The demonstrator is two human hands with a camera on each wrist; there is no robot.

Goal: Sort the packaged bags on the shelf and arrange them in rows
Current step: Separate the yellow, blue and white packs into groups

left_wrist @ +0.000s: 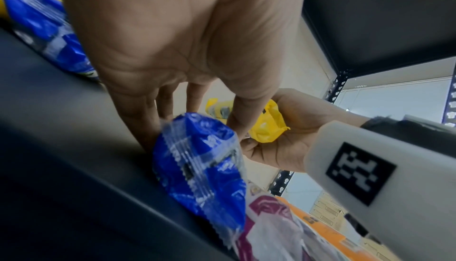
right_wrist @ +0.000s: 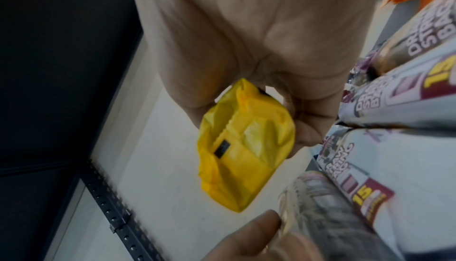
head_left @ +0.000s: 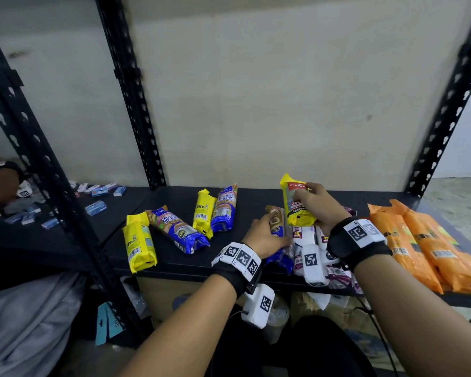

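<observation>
Yellow bag [head_left: 297, 204] upright, long axis vertical | R hand [head_left: 320, 206] grip clamped | L hand [head_left: 265, 235] seemingly clasps blue bag [left_wrist: 197, 167]

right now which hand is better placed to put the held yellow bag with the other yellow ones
Right. The right hand already grips the yellow bag off the shelf; the left hand is down on a blue bag.
</observation>
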